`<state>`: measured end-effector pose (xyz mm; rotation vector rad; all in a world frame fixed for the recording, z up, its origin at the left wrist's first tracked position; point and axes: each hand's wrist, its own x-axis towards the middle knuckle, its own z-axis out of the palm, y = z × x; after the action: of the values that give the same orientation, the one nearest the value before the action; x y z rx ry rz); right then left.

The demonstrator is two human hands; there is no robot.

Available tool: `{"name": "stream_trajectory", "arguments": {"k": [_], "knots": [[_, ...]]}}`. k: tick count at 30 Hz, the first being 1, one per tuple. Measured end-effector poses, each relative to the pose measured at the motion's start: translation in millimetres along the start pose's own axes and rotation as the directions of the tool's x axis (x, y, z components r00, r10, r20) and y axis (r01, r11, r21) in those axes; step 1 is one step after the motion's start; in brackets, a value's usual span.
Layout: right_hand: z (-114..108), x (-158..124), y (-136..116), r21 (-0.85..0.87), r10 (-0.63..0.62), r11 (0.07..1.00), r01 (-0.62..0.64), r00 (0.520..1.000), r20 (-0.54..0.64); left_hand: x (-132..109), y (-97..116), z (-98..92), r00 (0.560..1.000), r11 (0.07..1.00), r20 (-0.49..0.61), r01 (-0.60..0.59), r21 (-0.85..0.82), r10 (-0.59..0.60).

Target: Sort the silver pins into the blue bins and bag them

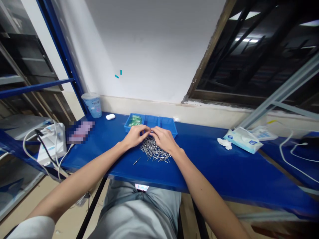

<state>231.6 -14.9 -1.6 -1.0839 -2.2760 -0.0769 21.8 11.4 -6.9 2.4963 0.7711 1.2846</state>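
Note:
My left hand [137, 135] and my right hand [162, 138] meet above a pile of silver blind rivets [156, 152]. The fingers of both are closed, their tips together over the front of a blue divided tray. Whatever is pinched between them is too small and hidden to make out. One loose rivet [136, 161] lies apart, in front and to the left of the pile. In the tray's left compartment are small green packets [135, 120]. The middle compartment [151, 120] and right compartment [167, 124] are partly covered by my hands.
On the blue table [199, 159], a paper cup [92, 104] and a white case [110, 117] stand at the back left. A power strip [53, 142] with cables is at the left edge. To the right lie a crumpled tissue [224, 143] and a tissue pack [243, 139].

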Motion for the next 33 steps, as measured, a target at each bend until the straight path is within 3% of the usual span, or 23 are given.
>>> {"name": "stream_trajectory", "arguments": {"k": [15, 26, 28, 33], "knots": [[6.2, -0.9, 0.1, 0.11, 0.122, 0.986, -0.122, 0.992, 0.009, 1.2, 2.0, -3.9, 0.984, 0.987, 0.084, 0.162, -0.026, -0.159], [1.8, -0.3, 5.9, 0.198, 0.099, 0.978, -0.062, 0.978, -0.181, 5.5, 4.5, -8.2, 0.972, 0.978, 0.114, 0.204, 0.046, -0.208], [0.8, -0.6, 4.0, 0.172, 0.101, 0.982, -0.071, 0.981, -0.166, 3.9, 3.5, -7.6, 0.977, 0.981, 0.113, 0.174, 0.085, -0.183], [6.0, -1.4, -1.4, 0.117, 0.12, 0.987, -0.115, 0.992, -0.038, -4.2, 3.6, -1.0, 0.981, 0.964, 0.195, -0.041, 0.264, -0.012]]}}
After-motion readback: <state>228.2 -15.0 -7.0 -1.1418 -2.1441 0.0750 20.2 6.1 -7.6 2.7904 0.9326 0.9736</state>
